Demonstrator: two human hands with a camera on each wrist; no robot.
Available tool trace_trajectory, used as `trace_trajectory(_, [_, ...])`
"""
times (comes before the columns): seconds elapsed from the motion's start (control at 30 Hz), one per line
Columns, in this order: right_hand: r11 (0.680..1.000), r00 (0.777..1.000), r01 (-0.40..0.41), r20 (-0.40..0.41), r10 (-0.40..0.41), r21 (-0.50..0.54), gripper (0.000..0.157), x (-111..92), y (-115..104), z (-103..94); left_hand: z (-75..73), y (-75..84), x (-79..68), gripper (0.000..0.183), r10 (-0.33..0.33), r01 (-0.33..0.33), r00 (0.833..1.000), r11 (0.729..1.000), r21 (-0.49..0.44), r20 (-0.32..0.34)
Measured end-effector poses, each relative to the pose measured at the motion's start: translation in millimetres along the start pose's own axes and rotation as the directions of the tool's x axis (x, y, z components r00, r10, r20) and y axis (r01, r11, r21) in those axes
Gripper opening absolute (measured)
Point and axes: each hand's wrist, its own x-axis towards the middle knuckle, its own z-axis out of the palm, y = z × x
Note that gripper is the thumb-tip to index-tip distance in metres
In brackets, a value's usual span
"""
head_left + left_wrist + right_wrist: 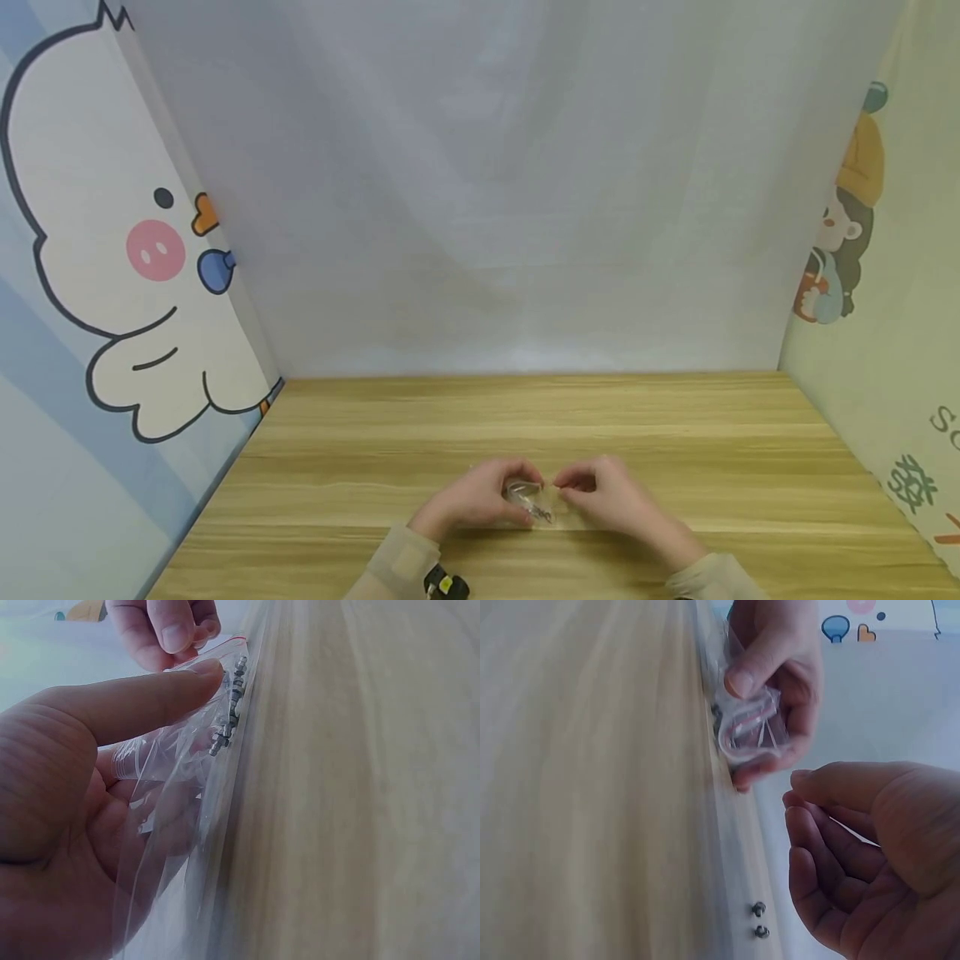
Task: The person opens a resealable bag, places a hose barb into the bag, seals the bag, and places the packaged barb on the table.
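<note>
My left hand (pixel 487 496) grips a clear zip bag (pixel 161 817), its thumb pressed along the near side and the other fingers curled behind. Several small silvery metal fittings (pixel 232 709) lie in the bag, in a row along its lower side. A red line runs along the bag's mouth, which curls toward my right hand (pixel 611 496). In the right wrist view, the thumb and fingertips (pixel 801 780) of that hand come close together, just short of the bag. Whether something tiny sits between them is hidden. Two small metal fittings (pixel 759 909) lie on the table near the right hand.
A wood-grain table (pixel 337 450) spreads under both hands. A pale curtain (pixel 510 208) hangs behind it, with printed cloth walls (pixel 90 250) at the left and right. A small black device (pixel 447 583) is by the left wrist.
</note>
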Motion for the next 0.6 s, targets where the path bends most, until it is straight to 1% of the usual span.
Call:
trace_trajectory(0.1, [0.999,0.999,-0.038,-0.013,0.037,-0.021,0.01,-0.4,3.7,-6.8,-0.2,-0.4,-0.2,0.045,-0.003,0.003,1.0,1.0,0.0,-0.003])
trace_trajectory(0.37, [0.991,0.99,-0.13,-0.056,0.128,-0.026,0.014,-1.6,10.9,-25.3,0.6,1.4,-0.6,0.045,0.013,-0.013,1.0,1.0,0.016,-0.007])
trace_trajectory(0.5, [0.988,0.986,-0.151,-0.077,0.151,-0.006,0.016,-1.9,14.1,-31.9,0.5,1.3,-0.4,0.045,0.012,-0.012,1.0,1.0,0.005,-0.005])
trace_trajectory(0.6, [0.989,0.986,-0.145,-0.09,0.144,-0.01,0.017,-1.7,17.2,-35.6,0.7,0.6,-0.3,0.046,0.013,-0.013,1.0,1.0,0.005,-0.005])
